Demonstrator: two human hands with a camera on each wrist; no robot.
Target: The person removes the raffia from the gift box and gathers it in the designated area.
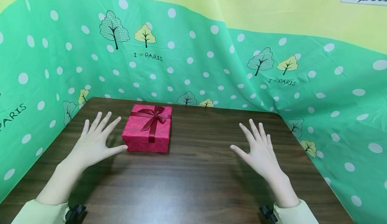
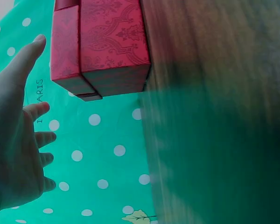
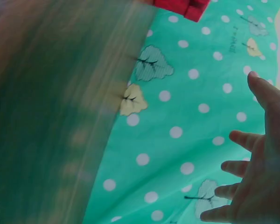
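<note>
A square red gift box (image 1: 148,143) with a patterned surface stands on the dark wooden table, left of centre towards the back. Dark red ribbon (image 1: 152,129) crosses its lid and is tied in a bow. My left hand (image 1: 93,143) hovers at the box's left side, fingers spread, its thumb tip overlapping the lower left corner in the head view. The left wrist view shows the palm (image 2: 16,154) beside the box (image 2: 114,42), holding nothing. Well to the right of the box, my right hand (image 1: 258,150) is held over the table with spread fingers and nothing in it.
The brown wood-grain table (image 1: 193,183) narrows towards the back. A green and yellow cloth (image 1: 187,66) with white dots and printed trees hangs around its back and sides. Both wrists carry black devices below pale sleeves (image 1: 42,212).
</note>
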